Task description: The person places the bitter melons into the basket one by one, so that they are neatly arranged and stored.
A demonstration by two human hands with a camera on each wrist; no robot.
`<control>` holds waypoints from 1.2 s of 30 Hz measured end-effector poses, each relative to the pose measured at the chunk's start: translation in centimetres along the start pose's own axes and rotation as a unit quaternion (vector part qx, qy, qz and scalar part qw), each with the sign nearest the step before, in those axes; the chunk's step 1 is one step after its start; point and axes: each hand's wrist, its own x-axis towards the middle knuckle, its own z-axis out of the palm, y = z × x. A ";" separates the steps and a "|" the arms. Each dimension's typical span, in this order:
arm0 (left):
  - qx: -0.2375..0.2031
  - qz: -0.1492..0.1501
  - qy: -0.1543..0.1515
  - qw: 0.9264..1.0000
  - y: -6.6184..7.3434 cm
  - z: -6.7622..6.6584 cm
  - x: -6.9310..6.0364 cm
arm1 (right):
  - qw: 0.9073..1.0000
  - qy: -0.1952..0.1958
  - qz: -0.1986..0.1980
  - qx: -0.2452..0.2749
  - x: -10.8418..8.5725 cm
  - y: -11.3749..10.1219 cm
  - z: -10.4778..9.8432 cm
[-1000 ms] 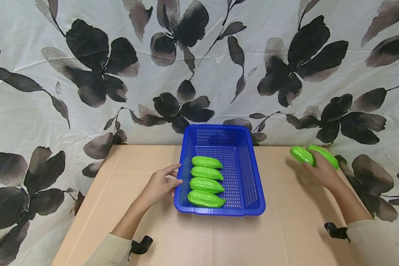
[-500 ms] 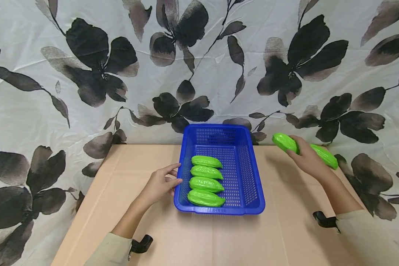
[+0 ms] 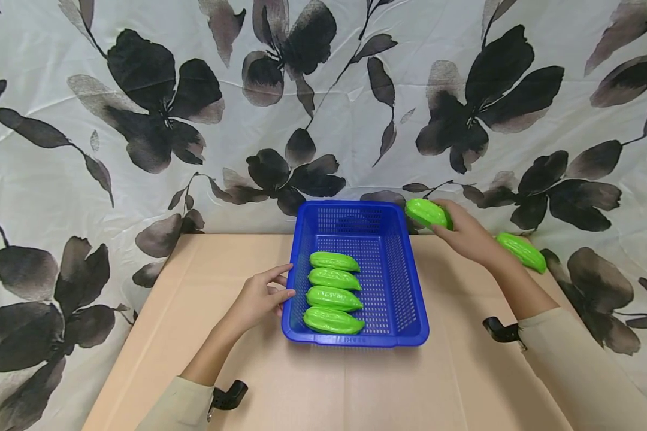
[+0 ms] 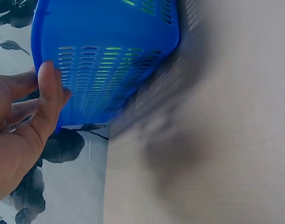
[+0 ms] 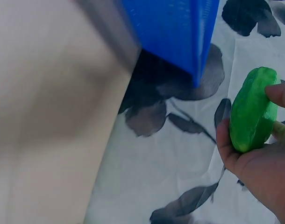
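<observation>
A blue plastic basket (image 3: 404, 335) stands on the table, with several bright green bitter melons (image 3: 334, 298) in a column along its left side. My left hand (image 3: 261, 299) holds the basket's left rim; in the left wrist view its fingertips (image 4: 50, 77) lie against the outer wall (image 4: 86, 84). Up at the right, my right hand (image 3: 466, 233) grips another bitter melon (image 3: 427, 213) beside the basket's far right corner. The right wrist view shows this bitter melon (image 5: 252, 109) between thumb and fingers, raised off the table. One more bitter melon (image 3: 522, 251) lies at the table's right edge.
The light tan tabletop (image 3: 388, 389) ends at a floral cloth (image 3: 377, 120) hanging behind it. The basket's right half has a bare slatted floor (image 3: 380, 287). Each wrist wears a small black camera (image 3: 229, 395).
My right hand has lifted one bitter melon away from its neighbour at the right edge and carried it left towards the basket. The left hand and basket have stayed put.
</observation>
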 end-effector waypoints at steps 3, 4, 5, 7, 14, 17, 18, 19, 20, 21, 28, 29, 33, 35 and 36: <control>-0.002 0.001 0.001 1.000 0.0 0.0 0.0 | 1.000 -0.012 -0.006 0.001 1.3 -0.8 0.2; -0.003 0.001 0.001 1.000 0.0 0.0 -0.1 | 1.000 -0.016 -0.005 0.001 1.7 -1.0 0.3; -0.004 0.001 0.001 1.000 0.0 0.0 -0.1 | 1.000 -0.021 -0.005 0.000 2.1 -1.2 0.4; -0.005 0.000 0.000 1.000 0.0 0.0 -0.2 | 0.999 -0.033 -0.003 -0.002 2.8 -1.7 0.7; -0.003 0.002 0.001 1.000 -0.1 -0.1 -0.4 | 0.997 -0.061 -0.031 -0.026 5.5 -4.1 2.1; -0.002 0.005 0.000 1.000 -0.1 -0.1 -0.4 | 0.996 -0.067 -0.043 -0.038 6.4 -5.5 2.6; -0.001 0.006 0.000 1.000 -0.2 -0.1 -0.4 | 0.996 -0.069 -0.046 -0.039 6.7 -6.0 2.7; -0.001 0.006 0.000 1.000 -0.2 -0.1 -0.4 | 0.996 -0.071 -0.049 -0.038 7.0 -6.6 2.9; -0.001 0.007 0.000 1.000 -0.2 -0.1 -0.4 | 0.995 -0.072 -0.051 -0.038 7.2 -7.0 3.1; -0.001 0.007 0.000 1.000 -0.2 -0.1 -0.4 | 0.995 -0.076 -0.055 -0.038 7.5 -7.6 3.3; -0.006 0.007 -0.001 1.000 -0.2 0.1 -0.3 | 0.989 -0.103 -0.095 -0.038 9.2 -10.2 5.7; -0.008 0.007 -0.002 1.000 -0.2 0.2 -0.3 | 0.988 -0.106 -0.100 -0.040 9.4 -10.5 6.2; -0.013 0.008 -0.004 1.000 -0.2 0.3 -0.4 | 0.985 -0.123 -0.111 -0.047 10.1 -10.9 8.0; -0.013 0.009 -0.003 1.000 -0.2 0.3 -0.4 | 0.984 -0.131 -0.104 -0.055 10.3 -10.9 8.9; -0.011 0.010 -0.003 1.000 -0.2 0.2 -0.5 | 0.984 -0.136 -0.097 -0.056 10.4 -10.8 9.2</control>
